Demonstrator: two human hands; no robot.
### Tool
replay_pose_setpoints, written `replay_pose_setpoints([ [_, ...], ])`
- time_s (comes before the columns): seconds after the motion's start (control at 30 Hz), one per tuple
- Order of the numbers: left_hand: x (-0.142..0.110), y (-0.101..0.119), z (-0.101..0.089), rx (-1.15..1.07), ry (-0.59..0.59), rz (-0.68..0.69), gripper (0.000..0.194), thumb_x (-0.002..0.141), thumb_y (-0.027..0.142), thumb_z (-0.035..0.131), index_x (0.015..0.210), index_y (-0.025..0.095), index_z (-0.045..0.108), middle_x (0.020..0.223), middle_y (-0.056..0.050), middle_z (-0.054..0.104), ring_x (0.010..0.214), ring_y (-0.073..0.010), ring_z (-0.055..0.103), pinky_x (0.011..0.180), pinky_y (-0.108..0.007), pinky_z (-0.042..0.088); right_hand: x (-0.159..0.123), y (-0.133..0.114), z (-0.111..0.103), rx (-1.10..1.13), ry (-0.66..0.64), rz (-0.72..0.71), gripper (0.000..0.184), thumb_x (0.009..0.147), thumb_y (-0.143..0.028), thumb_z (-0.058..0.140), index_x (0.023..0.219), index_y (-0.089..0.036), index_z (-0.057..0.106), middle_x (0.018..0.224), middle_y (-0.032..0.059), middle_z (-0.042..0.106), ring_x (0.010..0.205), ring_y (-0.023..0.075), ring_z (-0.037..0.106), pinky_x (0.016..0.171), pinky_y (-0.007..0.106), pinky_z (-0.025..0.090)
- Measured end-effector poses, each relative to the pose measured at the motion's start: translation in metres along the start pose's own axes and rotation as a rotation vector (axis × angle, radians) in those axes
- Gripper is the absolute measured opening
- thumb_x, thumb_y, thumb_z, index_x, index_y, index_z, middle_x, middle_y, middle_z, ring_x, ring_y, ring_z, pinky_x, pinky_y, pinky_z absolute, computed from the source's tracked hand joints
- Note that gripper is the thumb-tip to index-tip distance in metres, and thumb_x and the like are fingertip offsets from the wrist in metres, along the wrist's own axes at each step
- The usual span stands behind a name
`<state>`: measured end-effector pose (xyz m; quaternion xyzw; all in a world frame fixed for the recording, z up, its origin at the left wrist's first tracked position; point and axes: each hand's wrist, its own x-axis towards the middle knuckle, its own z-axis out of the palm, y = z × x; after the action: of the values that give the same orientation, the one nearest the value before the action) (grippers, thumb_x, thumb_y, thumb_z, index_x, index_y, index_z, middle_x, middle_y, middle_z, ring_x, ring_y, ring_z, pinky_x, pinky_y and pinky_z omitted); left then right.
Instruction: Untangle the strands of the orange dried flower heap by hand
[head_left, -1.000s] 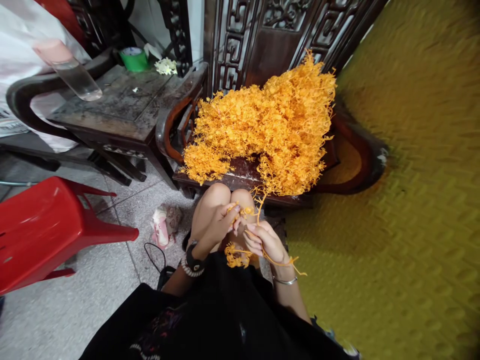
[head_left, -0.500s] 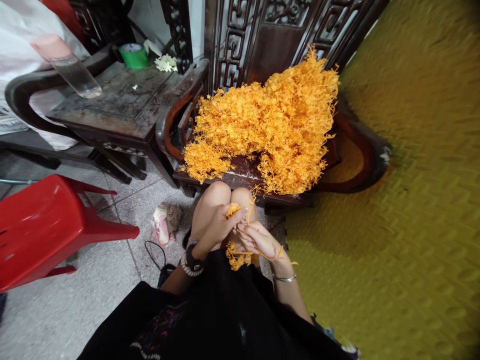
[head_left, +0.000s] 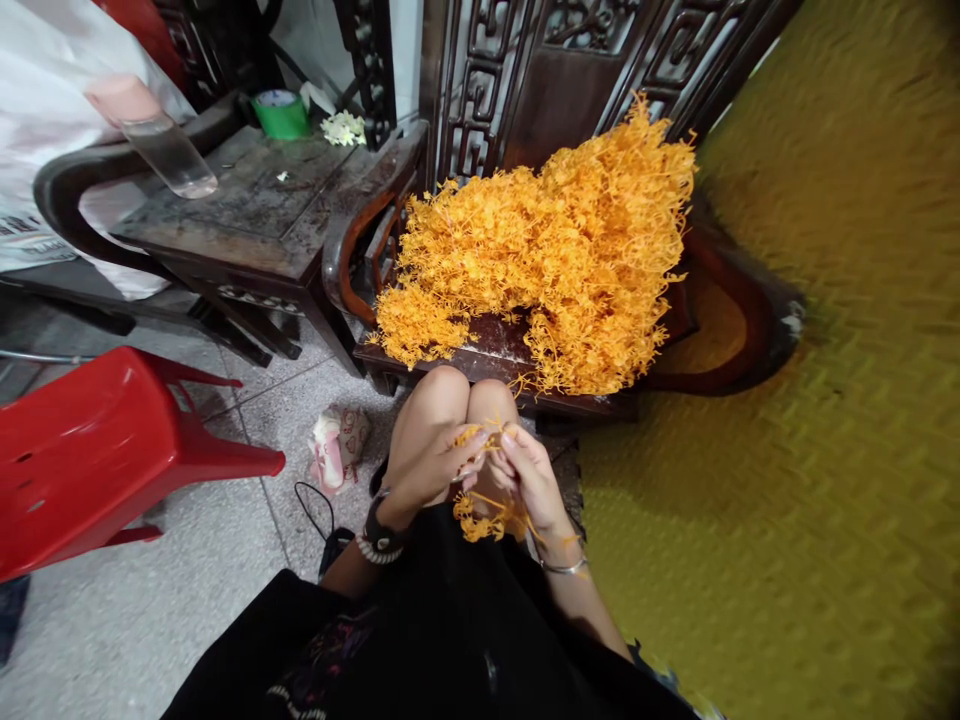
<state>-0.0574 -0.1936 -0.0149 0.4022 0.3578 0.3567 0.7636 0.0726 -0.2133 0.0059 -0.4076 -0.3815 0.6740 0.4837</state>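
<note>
Just above my knees, my left hand (head_left: pixel 444 462) is closed with fingertips pinched on a thin branching orange sprig (head_left: pixel 489 430). Close beside it, my right hand (head_left: pixel 531 478) pinches the same sprig between thumb and fingers. A trailing orange stem runs from under my right palm along the wrist. Below both hands, a small orange clump (head_left: pixel 478 520) hangs over my lap; my fingers partly hide how it joins the rest. Beyond my knees, a big heap of orange sprigs (head_left: pixel 555 260) covers much of the dark wooden chair seat (head_left: pixel 491 345).
A red plastic stool (head_left: pixel 90 440) stands at the left. On the dark side table (head_left: pixel 262 215) are a pink-capped bottle (head_left: pixel 169 150), green tape (head_left: pixel 281 115) and pale flowers (head_left: pixel 343 128). A pink-and-white pouch (head_left: pixel 337 448) lies on the floor. Yellow-green textured matting (head_left: pixel 765 540) is at the right.
My right hand has risen slightly and its fingers have shifted to the sprig beside my left fingertips. The long stem that stuck up between the hands has dropped lower. The view has shifted slightly.
</note>
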Motion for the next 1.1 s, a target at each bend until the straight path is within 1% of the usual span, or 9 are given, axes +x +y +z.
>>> replay_pose_setpoints([
  [0.1,-0.002,-0.010,-0.002,-0.380,-0.113,-0.026,0.041,0.085,0.049,0.050,0.060,0.021,0.036,0.040,0.009,0.019,0.034,-0.0057,0.014,0.033,-0.019,0.018,0.001,0.003,0.000,0.320,-0.017,0.029,0.040,0.083,-0.045,0.056,0.062,-0.022,0.031,0.048,-0.0121,0.018,0.034,0.0037,0.004,0.031,0.018,0.008],
  [0.27,0.011,0.000,-0.029,-0.528,0.244,0.259,0.041,0.088,0.042,0.045,0.059,0.020,0.028,0.045,0.009,0.016,0.036,-0.0055,0.011,0.034,-0.016,0.017,0.011,-0.005,-0.009,0.428,0.136,-0.081,0.043,0.084,-0.044,0.053,0.061,-0.023,0.023,0.047,-0.0116,0.013,0.035,0.0056,-0.003,0.029,0.017,0.006],
  [0.4,0.048,0.036,-0.075,0.084,0.381,0.368,0.030,0.082,0.040,0.058,0.064,0.017,0.049,0.057,0.004,0.046,0.048,-0.0067,0.042,0.049,-0.019,0.037,0.013,-0.014,-0.017,0.373,0.112,-0.081,0.039,0.083,-0.042,0.056,0.063,-0.022,0.029,0.049,-0.0105,0.017,0.037,0.0062,0.002,0.030,0.017,0.012],
  [0.5,0.086,0.068,-0.109,0.533,0.605,0.439,0.028,0.087,0.042,0.047,0.079,0.018,0.057,0.073,-0.001,0.055,0.054,-0.0113,0.049,0.055,-0.025,0.042,0.010,-0.014,-0.021,0.374,0.110,-0.054,0.037,0.083,-0.040,0.057,0.063,-0.022,0.033,0.049,-0.0101,0.018,0.038,0.0062,0.003,0.032,0.017,0.014],
  [0.6,0.122,0.089,-0.136,1.020,0.791,0.514,0.023,0.088,0.028,0.045,0.101,0.017,0.061,0.100,-0.010,0.056,0.089,-0.0229,0.057,0.081,-0.035,0.045,0.009,-0.011,-0.023,0.357,0.155,-0.041,0.038,0.082,-0.040,0.059,0.062,-0.022,0.032,0.048,-0.0101,0.018,0.038,0.0065,0.003,0.033,0.018,0.014],
  [0.7,0.150,0.090,-0.155,1.261,0.701,0.476,0.044,0.084,0.014,0.043,0.126,0.017,0.054,0.114,-0.013,0.053,0.110,-0.0286,0.050,0.097,-0.041,0.038,0.012,-0.009,-0.023,0.336,0.193,-0.035,0.039,0.082,-0.041,0.059,0.062,-0.022,0.031,0.048,-0.0100,0.018,0.038,0.0065,0.003,0.033,0.019,0.014],
  [0.8,0.165,0.074,-0.171,1.257,0.609,0.418,0.052,0.081,0.015,0.046,0.133,0.017,0.048,0.126,-0.014,0.050,0.120,-0.0293,0.044,0.105,-0.044,0.032,0.018,-0.008,-0.022,0.320,0.180,-0.032,0.039,0.083,-0.042,0.057,0.062,-0.022,0.032,0.048,-0.0099,0.019,0.038,0.0065,0.004,0.033,0.019,0.014],
  [0.97,0.167,0.048,-0.184,1.022,0.582,0.530,0.081,0.072,0.028,0.064,0.142,0.013,0.025,0.140,-0.017,0.040,0.128,-0.0272,0.041,0.108,-0.041,0.030,0.027,-0.010,-0.019,0.324,0.141,-0.017,0.037,0.084,-0.041,0.056,0.062,-0.021,0.034,0.048,-0.0094,0.021,0.038,0.0068,0.005,0.034,0.019,0.014],
  [1.1,0.161,0.045,-0.182,1.139,0.626,0.463,0.109,0.061,0.053,0.073,0.146,0.014,0.016,0.148,-0.021,0.028,0.138,-0.0356,0.023,0.112,-0.053,0.013,0.031,-0.010,-0.016,0.344,0.110,-0.003,0.035,0.085,-0.042,0.054,0.062,-0.021,0.037,0.048,-0.0092,0.022,0.039,0.0068,0.007,0.035,0.018,0.016],
])
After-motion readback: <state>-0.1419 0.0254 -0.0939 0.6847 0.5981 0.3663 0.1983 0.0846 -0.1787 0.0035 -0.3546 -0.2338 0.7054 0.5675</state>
